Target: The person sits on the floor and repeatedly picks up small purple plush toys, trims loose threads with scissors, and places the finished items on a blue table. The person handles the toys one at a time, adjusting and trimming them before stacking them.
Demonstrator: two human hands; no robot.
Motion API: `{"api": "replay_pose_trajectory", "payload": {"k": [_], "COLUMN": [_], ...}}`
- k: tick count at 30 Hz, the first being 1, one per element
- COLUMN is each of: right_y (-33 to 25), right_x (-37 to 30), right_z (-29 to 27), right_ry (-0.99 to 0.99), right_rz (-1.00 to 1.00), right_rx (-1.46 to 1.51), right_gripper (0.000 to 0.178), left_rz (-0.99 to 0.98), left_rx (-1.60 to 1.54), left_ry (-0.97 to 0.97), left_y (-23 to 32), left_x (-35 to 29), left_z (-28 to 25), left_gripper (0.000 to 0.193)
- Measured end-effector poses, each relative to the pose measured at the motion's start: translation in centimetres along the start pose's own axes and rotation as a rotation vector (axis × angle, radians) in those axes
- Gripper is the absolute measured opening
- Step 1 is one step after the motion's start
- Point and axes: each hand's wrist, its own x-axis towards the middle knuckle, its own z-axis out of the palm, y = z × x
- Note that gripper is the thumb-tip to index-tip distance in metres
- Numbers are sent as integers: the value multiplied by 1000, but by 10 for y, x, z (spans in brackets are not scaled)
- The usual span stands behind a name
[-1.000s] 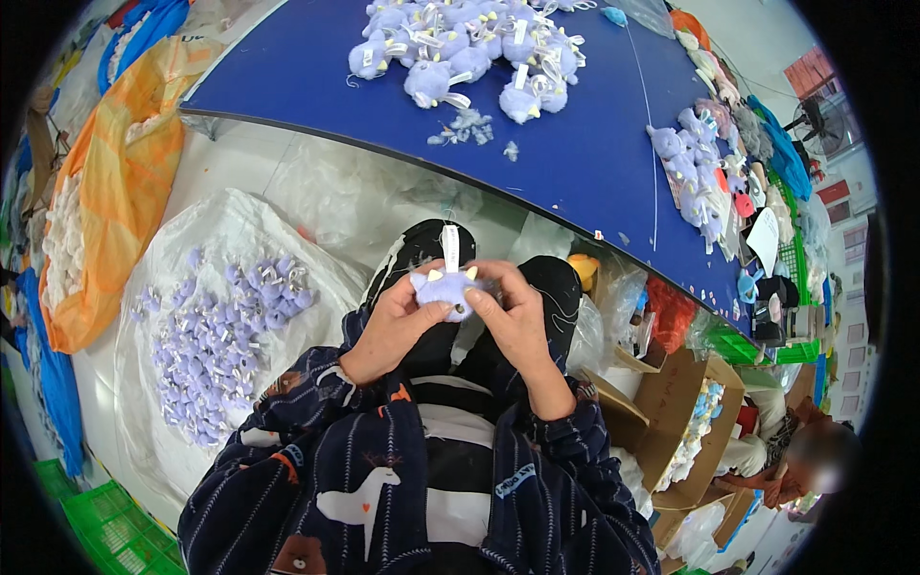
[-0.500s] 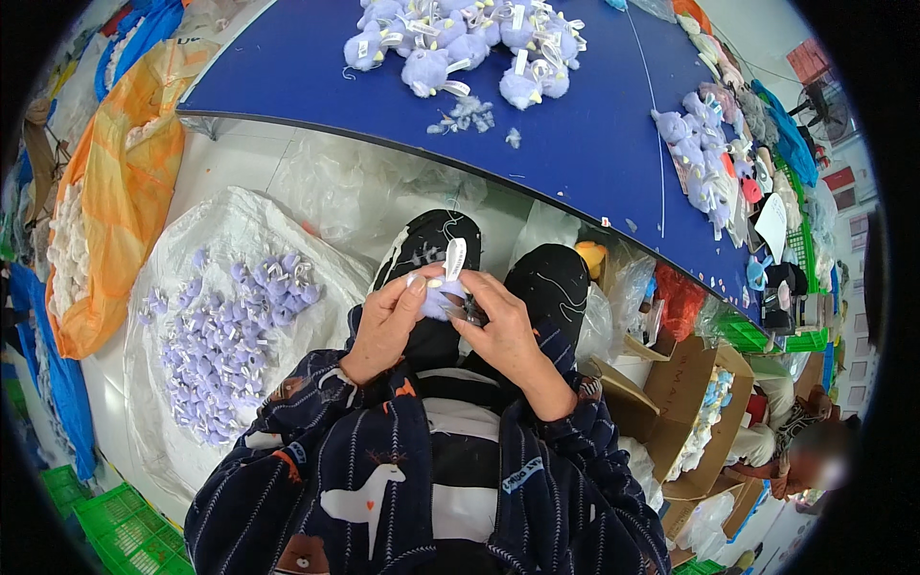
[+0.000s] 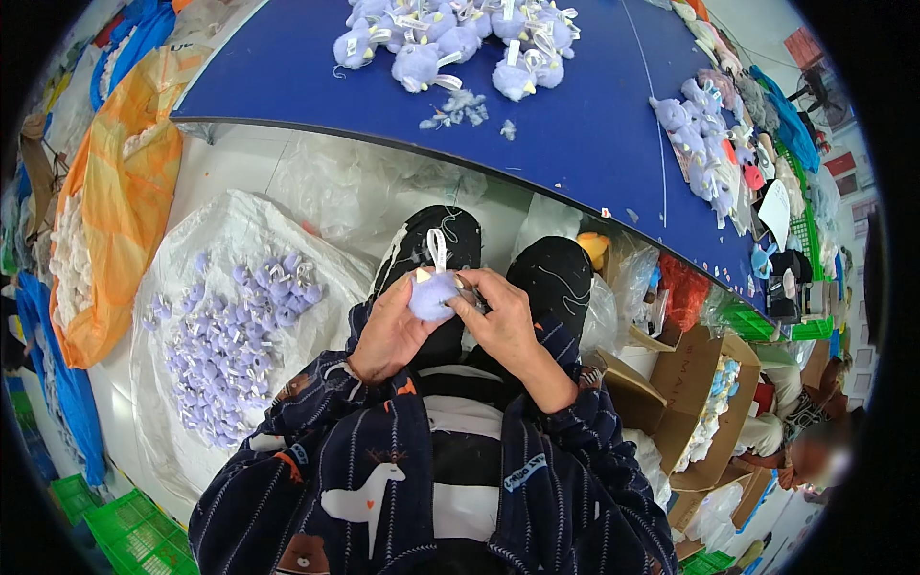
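Plush toy (image 3: 433,298), pale purple and rounded, sits between the person's two hands, raised in front of the knees. Its white ribbon loop (image 3: 438,247) stands up from the top, next to a small yellowish point. The left hand (image 3: 386,331) cups the toy from its left side, while the right hand (image 3: 502,314) pinches at its right side with bent fingers and thumb; what lies beneath those fingertips is too small to tell. Beyond the knees, a blue table (image 3: 335,101) carries a pile of similar purple toys (image 3: 460,38), with grey fluff (image 3: 462,108) just beside it and a smaller purple cluster (image 3: 695,144) toward the right. On the floor at left, more toys (image 3: 220,359) lie heaped on a white sheet (image 3: 235,216), near an orange sack (image 3: 134,206).
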Motion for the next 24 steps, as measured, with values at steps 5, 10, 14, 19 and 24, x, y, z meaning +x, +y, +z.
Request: {"api": "replay_pose_trajectory", "payload": {"k": [5, 10, 14, 19, 24], "right_y": [1, 9, 8, 12, 20], "right_x": [6, 12, 14, 11, 31], "right_z": [-7, -20, -9, 3, -6], "right_ry": [-63, 16, 22, -23, -130], "right_rz": [73, 453, 238, 231, 384], "right_rx": [-22, 500, 357, 294, 373], "right_gripper": [18, 21, 21, 19, 28], "left_rz": [118, 85, 88, 26, 59], "left_rx": [319, 384, 301, 378, 840], "left_ry": [26, -5, 17, 57, -2], "left_y": [-10, 4, 3, 8, 36], "left_x": [-2, 3, 5, 7, 7], "left_z": [5, -19, -21, -8, -34], "left_gripper": [39, 52, 48, 36, 35]}}
